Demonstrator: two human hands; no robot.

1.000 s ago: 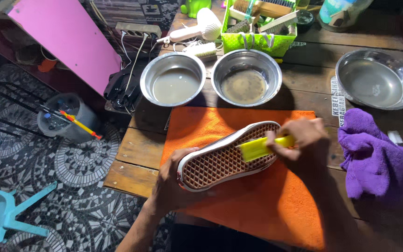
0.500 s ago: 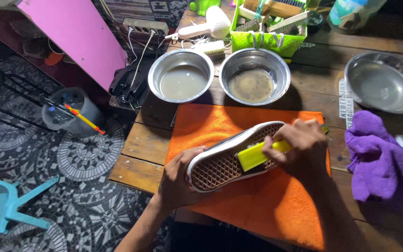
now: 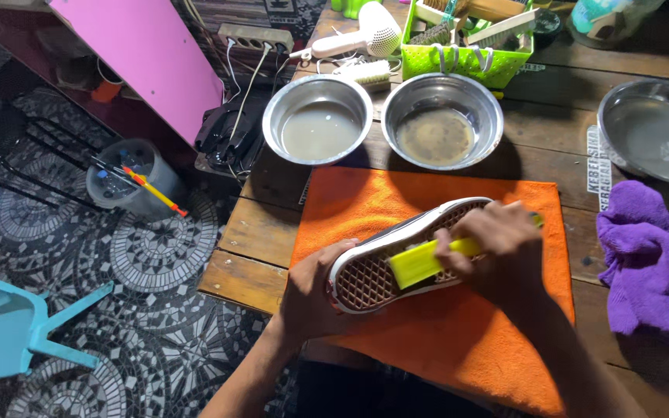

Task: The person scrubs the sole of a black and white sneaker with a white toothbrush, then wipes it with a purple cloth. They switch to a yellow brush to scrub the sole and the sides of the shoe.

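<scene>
A sneaker (image 3: 373, 271) lies sole-up over an orange towel (image 3: 443, 340) on the wooden table. Its sole is brown with a waffle pattern and a white rim. My left hand (image 3: 315, 298) grips the shoe at its near end from below. My right hand (image 3: 501, 248) holds a yellow brush (image 3: 420, 262) and presses it against the middle of the sole. The toe end of the shoe is partly hidden behind my right hand.
Two steel bowls of murky water (image 3: 317, 120) (image 3: 441, 120) stand behind the towel, a third steel bowl (image 3: 656, 131) at far right. A purple cloth (image 3: 648, 259) lies right. A green basket (image 3: 466, 46) of brushes and a white hair dryer (image 3: 361, 35) sit at the back.
The brush has slid along the sole toward the near end of the shoe. The view has shifted slightly; my left hand keeps its grip.
</scene>
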